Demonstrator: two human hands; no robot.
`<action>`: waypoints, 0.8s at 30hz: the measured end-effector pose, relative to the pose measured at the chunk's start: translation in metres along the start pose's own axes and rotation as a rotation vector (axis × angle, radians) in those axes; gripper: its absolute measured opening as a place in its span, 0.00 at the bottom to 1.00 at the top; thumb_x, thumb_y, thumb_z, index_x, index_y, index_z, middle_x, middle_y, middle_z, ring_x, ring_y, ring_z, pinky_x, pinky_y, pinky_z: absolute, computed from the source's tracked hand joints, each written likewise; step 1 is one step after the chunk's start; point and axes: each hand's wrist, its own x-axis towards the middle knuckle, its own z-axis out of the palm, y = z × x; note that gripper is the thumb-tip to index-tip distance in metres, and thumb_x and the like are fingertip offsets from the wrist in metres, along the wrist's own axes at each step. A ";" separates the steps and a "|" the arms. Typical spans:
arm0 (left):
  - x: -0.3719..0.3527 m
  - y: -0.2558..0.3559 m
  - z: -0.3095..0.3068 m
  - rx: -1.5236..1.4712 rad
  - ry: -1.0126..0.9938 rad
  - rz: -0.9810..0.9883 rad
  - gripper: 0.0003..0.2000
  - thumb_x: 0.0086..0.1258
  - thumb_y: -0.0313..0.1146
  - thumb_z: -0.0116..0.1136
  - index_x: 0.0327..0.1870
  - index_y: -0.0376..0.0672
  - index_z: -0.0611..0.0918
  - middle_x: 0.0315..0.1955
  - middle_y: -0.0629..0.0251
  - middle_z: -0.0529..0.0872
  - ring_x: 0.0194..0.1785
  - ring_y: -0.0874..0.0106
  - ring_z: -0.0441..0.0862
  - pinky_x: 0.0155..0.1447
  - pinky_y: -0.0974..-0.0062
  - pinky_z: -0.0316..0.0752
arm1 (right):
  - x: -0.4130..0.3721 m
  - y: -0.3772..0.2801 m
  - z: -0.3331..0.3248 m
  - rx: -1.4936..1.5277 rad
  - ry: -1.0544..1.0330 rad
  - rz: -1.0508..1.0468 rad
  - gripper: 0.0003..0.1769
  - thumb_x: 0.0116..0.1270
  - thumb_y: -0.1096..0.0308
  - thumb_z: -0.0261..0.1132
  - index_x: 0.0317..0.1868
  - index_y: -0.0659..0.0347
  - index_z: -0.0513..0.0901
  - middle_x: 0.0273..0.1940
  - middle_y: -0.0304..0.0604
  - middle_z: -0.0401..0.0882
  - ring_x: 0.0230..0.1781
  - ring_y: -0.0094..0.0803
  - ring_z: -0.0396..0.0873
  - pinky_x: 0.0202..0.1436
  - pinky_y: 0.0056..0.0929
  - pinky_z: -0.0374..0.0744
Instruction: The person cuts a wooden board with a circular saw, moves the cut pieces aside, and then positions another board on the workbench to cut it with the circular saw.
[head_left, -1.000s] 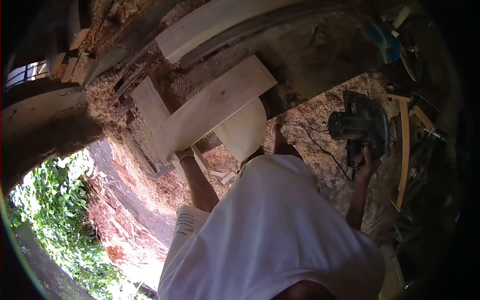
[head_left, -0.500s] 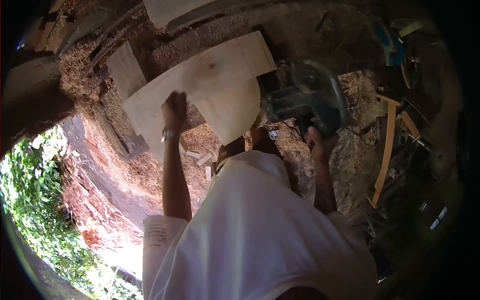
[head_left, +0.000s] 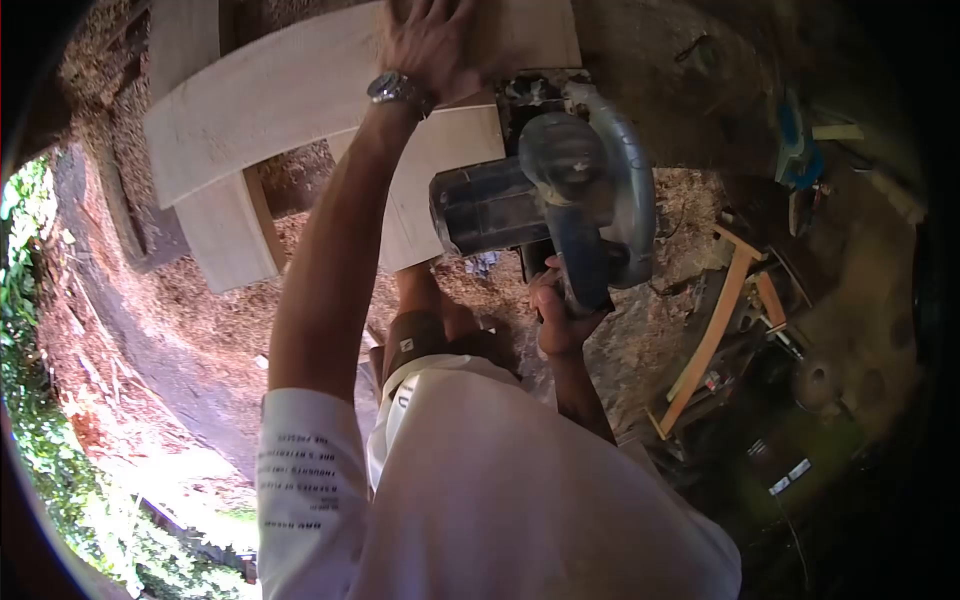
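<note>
A dusty circular saw [head_left: 575, 185] is in my right hand [head_left: 565, 310], whose fingers wrap round its rear handle. The saw sits at the right end of a pale curved wooden board [head_left: 270, 95]; whether its blade touches the wood is hidden. My left hand [head_left: 430, 45], with a watch on the wrist, lies on the board close to the saw, its fingers stretched toward the upper edge of view. Under the board is another pale wooden piece [head_left: 460, 145], just left of the saw's motor housing.
Another flat wooden piece [head_left: 225, 230] sticks out below the board at left. Sawdust covers the ground. Orange-brown wooden strips [head_left: 710, 330] lie at right, near a blue tool [head_left: 795, 145]. My bare leg [head_left: 420, 290] is close below the work. Green plants [head_left: 70, 450] grow at lower left.
My left hand has gone from a closed pose near the board's left part to lying stretched out further right. The saw has moved left and closer to the board's end. The view has shifted.
</note>
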 end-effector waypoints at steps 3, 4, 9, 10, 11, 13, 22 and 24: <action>-0.006 -0.003 -0.001 0.039 -0.003 0.008 0.48 0.52 0.67 0.63 0.69 0.41 0.69 0.65 0.50 0.72 0.71 0.53 0.65 0.75 0.38 0.48 | 0.008 -0.017 0.017 0.204 -0.056 0.050 0.28 0.62 0.70 0.70 0.59 0.73 0.71 0.40 0.50 0.81 0.32 0.29 0.77 0.35 0.29 0.77; -0.007 -0.003 -0.003 0.065 -0.024 -0.013 0.48 0.51 0.68 0.63 0.70 0.42 0.70 0.66 0.51 0.72 0.71 0.54 0.65 0.76 0.39 0.48 | 0.009 -0.024 0.023 0.289 -0.047 0.097 0.30 0.61 0.71 0.71 0.60 0.73 0.70 0.39 0.49 0.81 0.34 0.29 0.78 0.37 0.28 0.77; -0.007 -0.009 0.000 0.020 -0.098 -0.161 0.50 0.48 0.67 0.67 0.69 0.39 0.70 0.66 0.50 0.73 0.73 0.54 0.64 0.78 0.43 0.46 | 0.024 -0.029 0.031 -0.029 -0.091 -0.145 0.27 0.67 0.70 0.59 0.63 0.76 0.68 0.34 0.54 0.79 0.26 0.35 0.76 0.35 0.38 0.79; -0.005 -0.013 0.008 0.018 -0.109 -0.174 0.51 0.48 0.67 0.67 0.69 0.38 0.70 0.66 0.50 0.73 0.73 0.55 0.64 0.79 0.43 0.46 | 0.027 -0.030 0.035 -0.016 -0.086 -0.127 0.26 0.66 0.71 0.58 0.62 0.75 0.68 0.37 0.54 0.78 0.24 0.34 0.75 0.34 0.38 0.79; -0.002 -0.015 0.026 0.078 -0.001 -0.169 0.51 0.47 0.67 0.68 0.69 0.37 0.70 0.66 0.50 0.73 0.73 0.55 0.64 0.79 0.44 0.46 | 0.029 -0.034 0.037 -0.008 -0.077 -0.105 0.25 0.65 0.73 0.57 0.61 0.74 0.69 0.40 0.55 0.77 0.22 0.33 0.74 0.33 0.38 0.78; -0.007 -0.013 0.041 0.164 0.153 -0.178 0.51 0.47 0.67 0.69 0.68 0.37 0.72 0.67 0.50 0.73 0.75 0.56 0.63 0.79 0.45 0.46 | 0.032 -0.044 0.036 -0.017 -0.069 -0.046 0.24 0.62 0.78 0.57 0.60 0.73 0.69 0.42 0.55 0.77 0.20 0.30 0.74 0.32 0.36 0.78; -0.009 -0.015 0.020 0.006 0.031 -0.192 0.46 0.50 0.63 0.69 0.66 0.37 0.76 0.68 0.52 0.73 0.76 0.57 0.62 0.80 0.48 0.46 | 0.034 -0.049 0.043 -0.148 0.052 0.058 0.12 0.62 0.83 0.58 0.45 0.64 0.69 0.30 0.45 0.73 0.16 0.28 0.69 0.29 0.39 0.76; -0.008 -0.014 0.015 -0.015 -0.010 -0.198 0.45 0.51 0.61 0.70 0.66 0.37 0.75 0.68 0.52 0.73 0.76 0.57 0.61 0.80 0.48 0.45 | 0.034 -0.048 0.044 -0.151 0.081 0.074 0.11 0.63 0.84 0.57 0.44 0.63 0.69 0.30 0.44 0.72 0.16 0.28 0.69 0.29 0.39 0.75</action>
